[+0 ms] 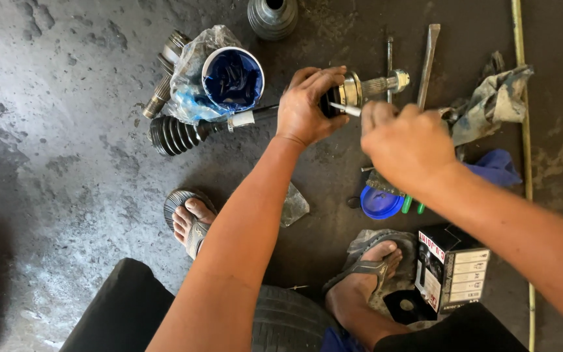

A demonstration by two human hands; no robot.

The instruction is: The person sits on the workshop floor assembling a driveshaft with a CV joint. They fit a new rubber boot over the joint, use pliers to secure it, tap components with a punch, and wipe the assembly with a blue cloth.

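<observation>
My left hand (307, 104) grips the metal joint housing (353, 90) at one end of a drive shaft that lies on the dark concrete floor. The shaft runs left to a black ribbed rubber boot (174, 135). My right hand (406, 145) is closed on a thin silver tool (345, 109) whose tip points into the joint between my two hands. The splined stub (386, 83) of the joint sticks out to the right.
A white tub of blue grease (232, 79) sits in a plastic bag beside the shaft. A second rubber boot (272, 15), a flat chisel (428, 62), a dirty rag (490, 104), a blue lid (380, 203) and a small cardboard box (452, 268) lie around. My sandalled feet rest near a tyre (288, 319).
</observation>
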